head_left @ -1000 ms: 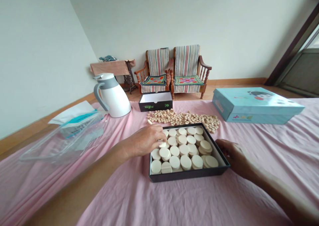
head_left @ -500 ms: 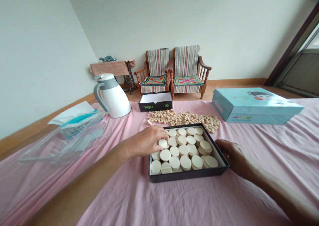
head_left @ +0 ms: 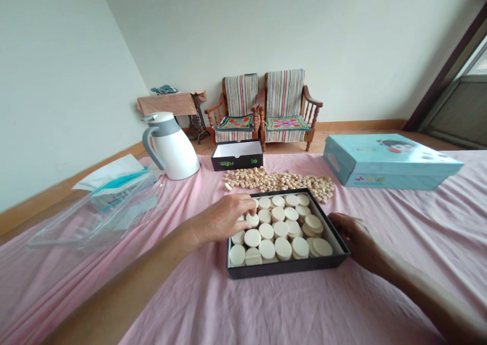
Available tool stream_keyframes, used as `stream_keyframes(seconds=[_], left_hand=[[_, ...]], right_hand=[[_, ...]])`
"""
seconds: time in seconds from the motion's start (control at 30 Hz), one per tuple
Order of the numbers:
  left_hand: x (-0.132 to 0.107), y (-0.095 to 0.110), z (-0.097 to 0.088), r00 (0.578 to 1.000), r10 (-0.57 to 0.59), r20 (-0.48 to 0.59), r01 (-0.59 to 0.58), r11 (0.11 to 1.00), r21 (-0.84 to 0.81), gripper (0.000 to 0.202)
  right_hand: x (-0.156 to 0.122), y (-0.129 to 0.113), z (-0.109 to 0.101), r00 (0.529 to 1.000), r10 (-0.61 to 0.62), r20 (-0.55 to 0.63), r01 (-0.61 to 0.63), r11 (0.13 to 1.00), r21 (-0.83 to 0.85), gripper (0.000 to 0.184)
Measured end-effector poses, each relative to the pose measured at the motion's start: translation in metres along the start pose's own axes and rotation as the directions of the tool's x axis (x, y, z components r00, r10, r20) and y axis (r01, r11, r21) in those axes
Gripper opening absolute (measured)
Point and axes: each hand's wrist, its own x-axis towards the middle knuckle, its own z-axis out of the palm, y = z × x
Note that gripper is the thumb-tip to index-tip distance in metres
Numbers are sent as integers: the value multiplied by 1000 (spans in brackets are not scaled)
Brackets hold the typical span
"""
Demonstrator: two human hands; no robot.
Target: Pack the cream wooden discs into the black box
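A shallow black box (head_left: 288, 268) with a white inside sits on the pink cloth, filled with stacks of pale round discs that look like wood. My left hand (head_left: 224, 217) reaches over its left side, thumb and fingers closed around a disc (head_left: 251, 220) in the upper left of the box. Part of that disc is hidden by the fingers. At the opposite side, my right hand (head_left: 350, 232) grips the box's right wall, its fingertips partly out of sight. Just behind the box lies a spread of small tan, rounded pieces (head_left: 281, 180).
Behind the pieces stands an open black box (head_left: 238, 162). A light-blue lidded box (head_left: 391, 165) is at the right. To the left are a white-and-grey jug (head_left: 177, 152) and a clear plastic tray (head_left: 95, 223). Two wooden armchairs (head_left: 285, 96) stand by the wall.
My left hand's fingers have shifted slightly, and the disc at their tips has moved a little to the right. My right hand and the box stay about where they were.
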Motion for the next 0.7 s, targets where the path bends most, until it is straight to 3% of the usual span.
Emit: stream_keyframes(seconds=[0.37,0.5,0.63,0.7], left_hand=[[-7,-4,-1,999,2,-36,-3,1000,-30,14],[-10,-2,-1,999,-2,-49,2,1000,-4,16],[-14,-2,-1,993,10,-118,-6,1000,27,14],[-18,-3,0,979,2,-204,4,1000,28,14]], right_hand=[[-1,-3,-1,1000,-1,-11,1,1000,-9,12],[2,-14,-9,992,-16,-122,14,1000,-16,20],[13,-43,-26,962,-140,-236,118,987,-106,18],[22,-58,-34,943,-248,-224,211,962,-175,18]])
